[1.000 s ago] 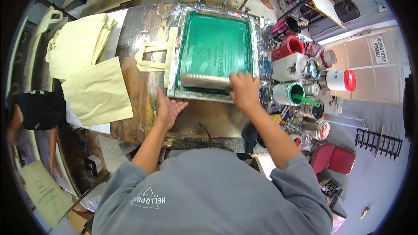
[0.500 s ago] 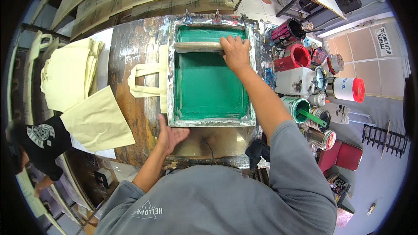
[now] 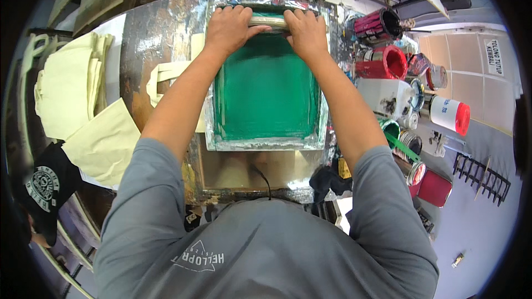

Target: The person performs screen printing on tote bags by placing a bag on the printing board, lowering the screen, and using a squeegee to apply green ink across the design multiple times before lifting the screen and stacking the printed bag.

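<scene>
Both my hands grip a wooden squeegee point(image 3: 268, 21) at the far end of a screen-printing frame point(image 3: 266, 145). My left hand point(image 3: 228, 30) is closed round its left end, and my right hand point(image 3: 306, 32) round its right end. Green ink covers the mesh point(image 3: 267, 91) between the frame's paint-smeared sides. Part of a cream fabric bag point(image 3: 198, 44) sticks out from beneath the frame on the left, one looped handle point(image 3: 155, 84) lying on the table. My left forearm covers some of that handle. The squeegee's blade edge is hidden from view.
A stack of cream bags point(image 3: 69, 86) lies on the left, a loose one point(image 3: 105, 144) overlapping nearer me. Paint tubs, including a red one point(image 3: 388, 62), crowd the right side. A dark cloth point(image 3: 327, 182) hangs at the near edge. Another person point(image 3: 44, 188) is at far left.
My left hand has come up from beside the frame's near left corner and taken hold of the squeegee's left end. The squeegee has moved toward the frame's far end.
</scene>
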The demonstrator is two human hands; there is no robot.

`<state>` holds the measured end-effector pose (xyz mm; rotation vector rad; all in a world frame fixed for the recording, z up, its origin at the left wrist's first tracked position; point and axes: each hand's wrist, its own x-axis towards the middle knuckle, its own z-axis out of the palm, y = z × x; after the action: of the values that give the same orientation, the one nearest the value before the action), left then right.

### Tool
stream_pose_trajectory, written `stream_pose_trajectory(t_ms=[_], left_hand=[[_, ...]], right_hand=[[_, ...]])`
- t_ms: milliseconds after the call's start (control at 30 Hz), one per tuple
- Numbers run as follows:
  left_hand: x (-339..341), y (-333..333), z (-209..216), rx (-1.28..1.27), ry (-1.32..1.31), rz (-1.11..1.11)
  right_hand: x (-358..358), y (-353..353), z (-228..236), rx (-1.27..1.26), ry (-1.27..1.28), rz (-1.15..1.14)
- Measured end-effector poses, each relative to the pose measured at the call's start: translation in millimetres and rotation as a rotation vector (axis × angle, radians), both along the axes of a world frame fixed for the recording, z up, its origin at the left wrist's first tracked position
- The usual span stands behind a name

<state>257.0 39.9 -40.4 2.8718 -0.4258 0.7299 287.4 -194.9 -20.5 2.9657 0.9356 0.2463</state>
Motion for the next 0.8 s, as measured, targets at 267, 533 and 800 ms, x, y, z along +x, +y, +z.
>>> stream_pose_trajectory(t_ms=[267,533,800], left_hand=[[-112.5,-19.7,-3.1,-0.019,0.084,0.010],[-237.1,-43.2,19.8,-0.032,0.213,-0.016],[-294.0,-30.3,35.6,-0.273,0.142,0.073]], right_hand=[[-107.5,-22.9,0.1,0.031,0.064,0.028],[-236.8,-42.4,12.8,0.098,0.145,-0.006],[-261.8,-48.6,21.2,0.072,0.227,-0.005]])
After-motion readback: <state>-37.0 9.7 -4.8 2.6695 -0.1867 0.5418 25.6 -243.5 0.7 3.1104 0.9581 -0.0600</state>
